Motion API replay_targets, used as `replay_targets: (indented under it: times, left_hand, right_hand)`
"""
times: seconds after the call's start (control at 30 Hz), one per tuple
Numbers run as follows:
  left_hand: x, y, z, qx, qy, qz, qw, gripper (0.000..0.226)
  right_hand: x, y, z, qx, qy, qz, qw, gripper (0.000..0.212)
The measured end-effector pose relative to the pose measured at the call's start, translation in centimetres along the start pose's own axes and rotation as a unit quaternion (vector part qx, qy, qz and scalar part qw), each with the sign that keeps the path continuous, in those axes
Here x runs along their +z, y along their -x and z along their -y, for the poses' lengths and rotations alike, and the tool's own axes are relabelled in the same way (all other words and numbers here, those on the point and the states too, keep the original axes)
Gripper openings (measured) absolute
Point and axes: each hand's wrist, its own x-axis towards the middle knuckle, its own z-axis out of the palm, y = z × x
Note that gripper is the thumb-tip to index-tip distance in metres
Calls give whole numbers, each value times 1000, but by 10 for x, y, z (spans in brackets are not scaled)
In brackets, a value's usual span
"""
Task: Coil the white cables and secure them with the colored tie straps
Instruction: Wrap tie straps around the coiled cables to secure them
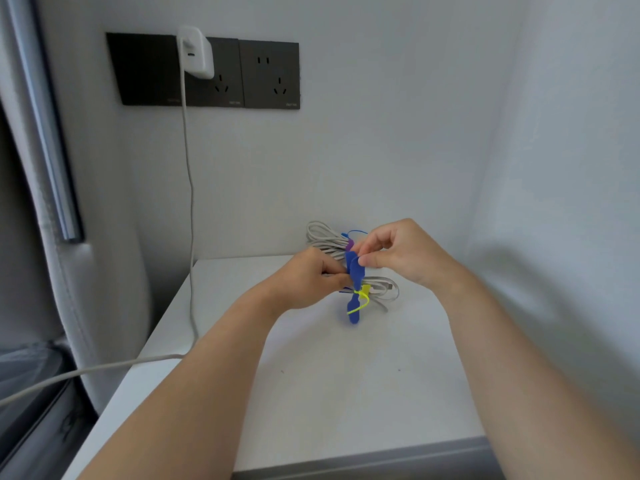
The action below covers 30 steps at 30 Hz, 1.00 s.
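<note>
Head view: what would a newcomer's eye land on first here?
The bright blue tie strap at centre, pinched by the right hand while the left hand grips the coiled white cables above the white table. A yellow tie crosses the strap's lower end. Upper left, a white charger sits in the dark wall sockets, its cord hanging down.

Nearer than the left hand (308, 280) and right hand (398, 254), the surface (311, 403) is open. Beyond them coiled cables (322, 237) lie near the wall (381, 150); a charger cable (188, 202) hangs to their left.
</note>
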Motion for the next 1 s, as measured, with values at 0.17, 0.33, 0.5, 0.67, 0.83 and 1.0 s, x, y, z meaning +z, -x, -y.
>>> replay_targets:
  times: [0.17,0.33,0.5,0.67,0.83,1.0]
  left_hand:
    - [-1,0,-3,0,4,11,1000,45]
    - [-1,1,-3,-10,4,15,1000,48]
    - [-2,2,-5,-11,-5,19,1000,42]
    - [-1,2,-4,-10,-16,19,1000,32]
    - [-3,3,-5,-5,4,9,1000,36]
    - [-4,3,-5,-5,13,5,1000,32]
  right_hand:
    - [2,-1,-1,0,8,-17,1000,24]
    - [1,-1,0,-3,3,-22,1000,21]
    - [2,-1,1,-10,17,-27,999,23]
    - [5,-2,0,-21,12,-41,999,28]
    - [0,-2,-3,-20,-41,-29,999,23]
    - [-5,1,-2,-3,-15,44,999,11]
